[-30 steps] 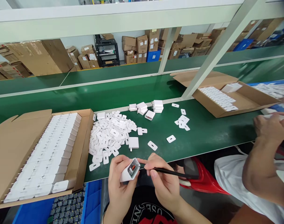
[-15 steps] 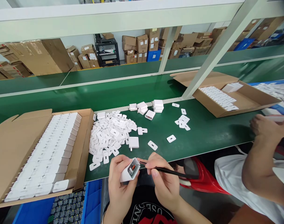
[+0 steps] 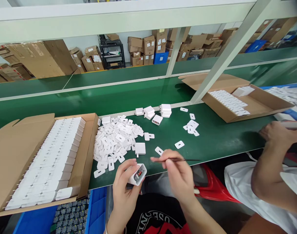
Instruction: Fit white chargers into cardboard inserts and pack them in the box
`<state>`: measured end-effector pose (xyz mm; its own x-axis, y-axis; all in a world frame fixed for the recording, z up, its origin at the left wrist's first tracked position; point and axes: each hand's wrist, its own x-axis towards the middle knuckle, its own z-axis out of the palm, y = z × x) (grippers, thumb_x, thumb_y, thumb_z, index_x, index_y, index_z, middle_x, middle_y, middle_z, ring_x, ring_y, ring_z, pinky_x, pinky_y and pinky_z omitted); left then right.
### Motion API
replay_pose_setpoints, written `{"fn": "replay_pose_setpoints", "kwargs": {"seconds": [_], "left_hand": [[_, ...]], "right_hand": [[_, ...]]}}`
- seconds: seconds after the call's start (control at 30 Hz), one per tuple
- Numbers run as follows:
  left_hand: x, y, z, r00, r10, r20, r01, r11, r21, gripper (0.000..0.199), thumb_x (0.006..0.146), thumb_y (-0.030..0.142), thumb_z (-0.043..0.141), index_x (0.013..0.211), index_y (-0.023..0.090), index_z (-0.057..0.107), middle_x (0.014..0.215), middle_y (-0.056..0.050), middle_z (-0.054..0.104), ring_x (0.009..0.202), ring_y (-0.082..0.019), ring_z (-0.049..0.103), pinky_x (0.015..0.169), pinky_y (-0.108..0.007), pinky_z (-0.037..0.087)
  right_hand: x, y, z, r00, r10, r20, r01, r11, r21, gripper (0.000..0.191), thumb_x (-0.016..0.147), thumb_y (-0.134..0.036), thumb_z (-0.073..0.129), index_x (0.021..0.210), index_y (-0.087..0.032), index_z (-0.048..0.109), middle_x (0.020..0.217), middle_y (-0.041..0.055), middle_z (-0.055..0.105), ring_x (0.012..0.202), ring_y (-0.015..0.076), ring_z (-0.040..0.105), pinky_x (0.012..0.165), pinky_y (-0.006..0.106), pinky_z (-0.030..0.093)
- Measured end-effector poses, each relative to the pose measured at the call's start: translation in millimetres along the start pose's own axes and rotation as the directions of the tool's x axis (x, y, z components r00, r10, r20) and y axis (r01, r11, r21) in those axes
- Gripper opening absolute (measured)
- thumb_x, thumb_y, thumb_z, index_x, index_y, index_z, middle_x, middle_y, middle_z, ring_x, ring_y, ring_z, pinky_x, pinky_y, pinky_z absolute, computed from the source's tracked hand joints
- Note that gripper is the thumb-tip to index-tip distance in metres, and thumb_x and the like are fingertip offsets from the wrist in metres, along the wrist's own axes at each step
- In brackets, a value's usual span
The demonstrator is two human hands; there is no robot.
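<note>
In my left hand (image 3: 124, 187) is a white charger housing (image 3: 132, 179), its open end tipped toward me with metal and orange-red parts inside. My right hand (image 3: 179, 172) grips thin dark tweezers (image 3: 191, 160), which point out to the right past the fingers. Just beyond its fingers lies a slotted white cover plate (image 3: 158, 150) on the green bench, partly hidden by the hand. A white charger with its prong (image 3: 140, 148) rests on the bench above my left hand, beside a heap of white cover plates (image 3: 116, 136).
At left stands a cardboard box (image 3: 90, 156) with rows of white chargers, above a blue bin (image 3: 96, 208) of circuit boards. Several chargers (image 3: 165, 110) sit by the back ledge. Another cardboard box (image 3: 258, 109) is at right, near a co-worker's hand (image 3: 277, 133). A slanted post (image 3: 221, 58) crosses the view.
My right hand has moved up and right, away from the housing and toward the loose cover plate, with the tweezers. My left hand still holds the housing, barely shifted.
</note>
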<state>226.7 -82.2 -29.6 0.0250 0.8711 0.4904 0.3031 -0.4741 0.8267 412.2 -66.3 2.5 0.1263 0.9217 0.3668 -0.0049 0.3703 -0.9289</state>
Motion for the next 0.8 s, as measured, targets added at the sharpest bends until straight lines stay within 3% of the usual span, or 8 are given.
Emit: {"fn": "replay_pose_setpoints", "kwargs": {"seconds": [0.07, 0.17, 0.27, 0.37, 0.43, 0.6, 0.73, 0.8], "left_hand": [[-2.4, -2.9, -0.3, 0.996, -0.089, -0.001, 0.089, 0.996, -0.029, 0.034, 0.093, 0.013, 0.068, 0.122, 0.03, 0.065, 0.128, -0.006, 0.064, 0.123, -0.022, 0.063, 0.102, -0.037, 0.053], [-6.0, -8.5, -0.3, 0.956, -0.294, 0.002, 0.292, 0.949, -0.118, 0.027, 0.098, 0.025, 0.064, 0.124, 0.027, 0.062, 0.128, -0.008, 0.066, 0.121, -0.022, 0.064, 0.102, -0.035, 0.053], [-7.9, -15.9, 1.3, 0.886, -0.463, 0.027, 0.454, 0.852, -0.262, 0.031, 0.098, 0.038, 0.064, 0.125, 0.023, 0.061, 0.126, -0.01, 0.066, 0.116, -0.023, 0.065, 0.097, -0.034, 0.053], [-8.5, -23.2, 4.5, 0.835, -0.548, 0.056, 0.529, 0.769, -0.358, 0.036, 0.095, 0.045, 0.067, 0.123, 0.022, 0.061, 0.122, -0.01, 0.067, 0.114, -0.023, 0.064, 0.094, -0.031, 0.052], [-8.5, -26.8, 7.4, 0.81, -0.582, 0.071, 0.557, 0.727, -0.402, 0.038, 0.093, 0.046, 0.069, 0.122, 0.023, 0.06, 0.12, -0.009, 0.068, 0.113, -0.022, 0.064, 0.092, -0.03, 0.051], [-8.6, -30.9, 16.8, 0.771, -0.631, 0.088, 0.587, 0.651, -0.481, 0.041, 0.087, 0.045, 0.075, 0.118, 0.022, 0.061, 0.112, -0.007, 0.068, 0.105, -0.02, 0.063, 0.087, -0.028, 0.049], [-10.5, -33.7, 22.6, 0.788, -0.604, 0.12, 0.56, 0.621, -0.548, 0.033, 0.088, 0.047, 0.072, 0.107, 0.021, 0.062, 0.11, -0.006, 0.062, 0.1, -0.019, 0.061, 0.084, -0.027, 0.049], [-12.4, -35.8, 25.4, 0.779, -0.61, 0.146, 0.569, 0.588, -0.575, 0.029, 0.092, 0.048, 0.066, 0.101, 0.021, 0.062, 0.108, -0.004, 0.06, 0.096, -0.017, 0.059, 0.082, -0.026, 0.048]], "right_hand": [[18.5, 15.5, -15.6, 0.994, -0.067, -0.087, 0.045, 0.969, -0.242, 0.02, 0.105, -0.023, 0.049, 0.107, -0.026, 0.068, 0.098, 0.0041, 0.068, 0.09, 0.0201, 0.065, 0.081, 0.035, 0.053], [52.4, 52.6, -46.8, 0.982, -0.165, 0.092, 0.181, 0.687, -0.703, 0.019, 0.1, -0.02, 0.055, 0.111, -0.023, 0.07, 0.105, 0.0071, 0.074, 0.102, 0.0262, 0.065, 0.089, 0.041, 0.049], [75.6, 90.7, -75.7, 0.952, -0.062, 0.301, 0.299, 0.41, -0.862, 0.037, 0.095, -0.004, 0.047, 0.118, -0.02, 0.071, 0.114, 0.0092, 0.076, 0.11, 0.0291, 0.065, 0.093, 0.044, 0.046], [74.5, 108.5, -90.7, 0.939, -0.003, 0.344, 0.328, 0.307, -0.894, 0.054, 0.091, 0.005, 0.037, 0.129, -0.02, 0.069, 0.13, 0.0096, 0.072, 0.118, 0.0281, 0.064, 0.094, 0.043, 0.046], [61.6, 107.2, -90.7, 0.951, -0.022, 0.308, 0.3, 0.297, -0.907, 0.051, 0.094, 0.001, 0.037, 0.13, -0.019, 0.067, 0.132, 0.0111, 0.069, 0.116, 0.028, 0.063, 0.092, 0.042, 0.047], [22.0, 97.5, -70.1, 0.963, 0.025, 0.267, 0.242, 0.342, -0.908, 0.024, 0.099, -0.032, 0.062, 0.115, -0.017, 0.07, 0.108, 0.012, 0.07, 0.099, 0.0306, 0.062, 0.083, 0.042, 0.047], [13.1, 102.7, -55.9, 0.966, 0.028, 0.258, 0.225, 0.405, -0.886, 0.018, 0.098, -0.025, 0.059, 0.109, -0.015, 0.069, 0.1, 0.0117, 0.069, 0.093, 0.0293, 0.063, 0.079, 0.042, 0.047], [13.7, 97.7, -48.8, 0.971, -0.009, 0.238, 0.21, 0.501, -0.839, 0.014, 0.096, -0.023, 0.061, 0.106, -0.016, 0.069, 0.096, 0.0098, 0.068, 0.09, 0.0279, 0.063, 0.08, 0.043, 0.047]]}}
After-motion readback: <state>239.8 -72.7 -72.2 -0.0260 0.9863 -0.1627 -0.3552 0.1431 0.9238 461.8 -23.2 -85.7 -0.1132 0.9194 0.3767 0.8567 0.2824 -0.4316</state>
